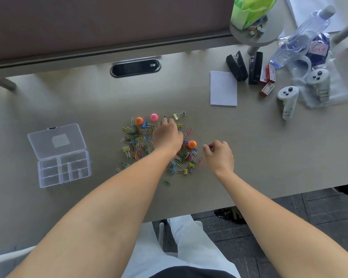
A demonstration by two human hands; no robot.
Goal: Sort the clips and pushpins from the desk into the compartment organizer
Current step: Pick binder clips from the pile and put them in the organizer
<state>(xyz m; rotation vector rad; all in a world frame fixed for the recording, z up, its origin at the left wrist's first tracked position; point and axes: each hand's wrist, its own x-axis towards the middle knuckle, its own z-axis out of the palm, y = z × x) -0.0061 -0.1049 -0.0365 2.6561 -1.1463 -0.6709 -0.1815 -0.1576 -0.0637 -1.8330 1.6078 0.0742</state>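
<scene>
A heap of coloured paper clips and small binder clips (138,142) lies mid-desk. Round pushpins sit among them: two orange ones (139,121) (192,144) and a pink one (154,117). My left hand (167,136) lies over the heap's middle with its fingers curled down into the clips; what it holds is hidden. My right hand (219,155) hovers at the heap's right edge and pinches a small bluish clip between thumb and fingers. The clear compartment organizer (63,167) stands open to the left, its lid (56,140) folded back and its compartments bare.
At the back right stand two black staplers (237,66) (255,68), red staple boxes (267,74), a white notepad (223,88), two white controllers (287,101), a water bottle (301,37) and a lamp base (253,35). A cable port (135,68) sits at the desk's rear.
</scene>
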